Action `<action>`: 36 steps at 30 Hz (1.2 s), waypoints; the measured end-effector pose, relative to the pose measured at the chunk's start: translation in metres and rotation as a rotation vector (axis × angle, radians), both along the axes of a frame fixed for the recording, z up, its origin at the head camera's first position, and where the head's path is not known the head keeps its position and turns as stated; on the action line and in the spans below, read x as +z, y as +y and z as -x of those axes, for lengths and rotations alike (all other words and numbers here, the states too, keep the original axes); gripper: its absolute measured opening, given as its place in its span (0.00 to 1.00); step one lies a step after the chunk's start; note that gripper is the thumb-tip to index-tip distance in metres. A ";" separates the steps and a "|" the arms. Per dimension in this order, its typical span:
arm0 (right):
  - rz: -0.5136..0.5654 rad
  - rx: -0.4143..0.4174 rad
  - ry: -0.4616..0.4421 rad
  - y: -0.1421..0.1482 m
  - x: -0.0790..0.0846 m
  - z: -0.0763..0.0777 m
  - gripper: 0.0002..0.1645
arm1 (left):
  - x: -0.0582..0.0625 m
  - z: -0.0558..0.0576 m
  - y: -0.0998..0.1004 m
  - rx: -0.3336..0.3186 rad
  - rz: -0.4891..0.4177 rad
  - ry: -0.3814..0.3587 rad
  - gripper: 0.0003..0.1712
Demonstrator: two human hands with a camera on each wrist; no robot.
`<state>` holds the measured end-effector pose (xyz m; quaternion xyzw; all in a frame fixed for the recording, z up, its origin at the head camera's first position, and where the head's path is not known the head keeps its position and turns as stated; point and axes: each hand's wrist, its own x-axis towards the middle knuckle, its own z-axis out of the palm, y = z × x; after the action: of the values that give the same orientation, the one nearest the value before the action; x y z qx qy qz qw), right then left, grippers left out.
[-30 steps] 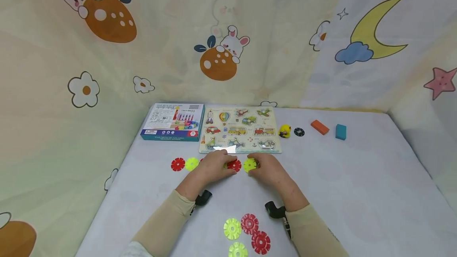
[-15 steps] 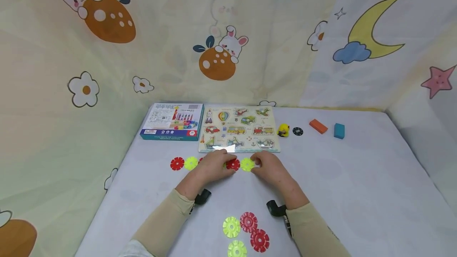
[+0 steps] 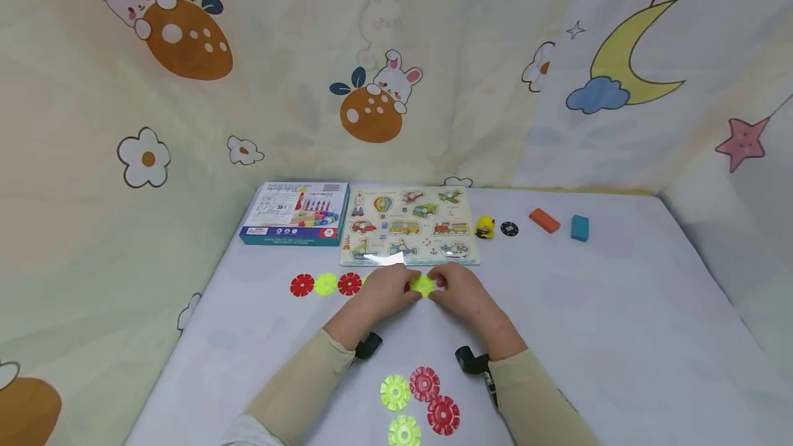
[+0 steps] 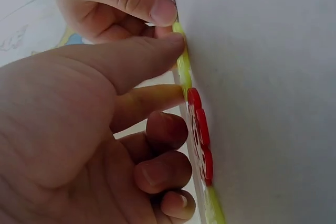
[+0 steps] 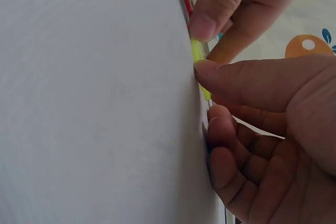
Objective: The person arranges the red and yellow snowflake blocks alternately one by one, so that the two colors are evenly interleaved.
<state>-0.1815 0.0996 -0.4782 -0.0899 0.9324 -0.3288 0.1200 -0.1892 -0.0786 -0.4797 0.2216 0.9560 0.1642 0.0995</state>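
Note:
A row of notched plastic discs, alternating red and yellow-green, lies across the table. At its right end, my left hand (image 3: 387, 292) and right hand (image 3: 461, 296) both pinch the last yellow disc (image 3: 423, 285) between thumb and index finger, one from each side. In the left wrist view a red disc (image 4: 200, 129) lies flat right beside it, under the curled lower fingers of the left hand. Farther left show a red disc (image 3: 302, 285), a yellow disc (image 3: 325, 284) and another red disc (image 3: 350, 283). The left hand hides the middle of the row.
Loose red (image 3: 443, 415) and yellow discs (image 3: 395, 392) lie near the front, between the forearms. Behind the row are a picture puzzle board (image 3: 409, 226) and a flat box (image 3: 294, 213). A yellow duck (image 3: 485, 227), black chip (image 3: 509, 229), orange block (image 3: 544, 220) and teal block (image 3: 579, 228) sit rightward.
The right hand has brought the yellow disc left against the row's end. The left hand has moved right, from the red disc onto the yellow one, uncovering a red disc behind it.

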 end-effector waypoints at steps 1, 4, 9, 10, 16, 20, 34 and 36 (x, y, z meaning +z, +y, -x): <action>0.007 0.005 0.001 0.000 0.001 -0.001 0.19 | 0.000 0.000 -0.001 0.006 -0.004 -0.007 0.26; 0.023 0.036 -0.006 0.000 0.009 -0.010 0.18 | -0.001 -0.001 -0.003 0.006 -0.019 -0.020 0.27; 0.016 0.157 -0.040 0.003 0.017 -0.041 0.14 | -0.004 -0.003 -0.006 0.005 -0.041 -0.032 0.29; 0.011 0.186 -0.051 0.002 0.017 -0.049 0.14 | -0.004 -0.003 -0.006 0.008 -0.043 -0.033 0.29; -0.071 0.301 -0.163 -0.004 0.015 -0.097 0.20 | -0.004 -0.004 -0.007 0.012 -0.056 -0.039 0.29; -0.127 0.301 -0.126 -0.007 0.012 -0.118 0.25 | -0.002 -0.003 -0.007 -0.002 -0.060 -0.026 0.29; 0.055 0.199 -0.238 -0.010 0.024 -0.116 0.15 | -0.002 -0.001 -0.008 -0.008 -0.056 -0.038 0.29; 0.068 0.193 -0.194 -0.004 0.031 -0.104 0.15 | -0.002 -0.001 -0.007 -0.004 -0.049 -0.043 0.29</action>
<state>-0.0770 0.0952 -0.4475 -0.1510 0.8917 -0.3544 0.2377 -0.1884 -0.0857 -0.4821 0.2225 0.9489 0.1919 0.1148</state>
